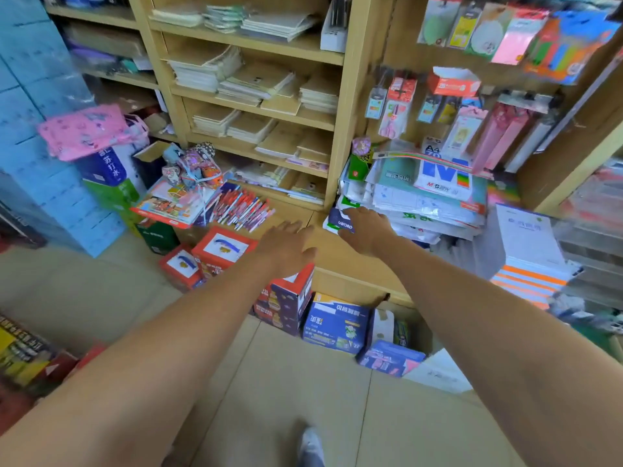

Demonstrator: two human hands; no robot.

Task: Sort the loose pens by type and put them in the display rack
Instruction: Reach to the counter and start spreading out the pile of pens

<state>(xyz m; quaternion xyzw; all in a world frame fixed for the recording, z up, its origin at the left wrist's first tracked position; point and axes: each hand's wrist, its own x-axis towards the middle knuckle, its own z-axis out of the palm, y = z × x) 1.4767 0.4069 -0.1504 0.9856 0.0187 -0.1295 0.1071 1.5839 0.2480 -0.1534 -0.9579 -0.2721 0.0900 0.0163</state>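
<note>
A heap of loose pens, mostly red, blue and white, lies on the wooden counter ledge below the notebook shelves. My left hand reaches out over the ledge, just right of the pens, with its fingers straight and holding nothing. My right hand stretches toward the bottom of a stack of paper packs; its fingers lie on a dark blue pack at the stack's foot. No display rack is clearly visible.
Wooden shelves of notebooks rise behind the ledge. Red boxes and blue cartons stand on the floor under it. Picture books and cloth toys sit left of the pens. Packaged stationery hangs on the right wall.
</note>
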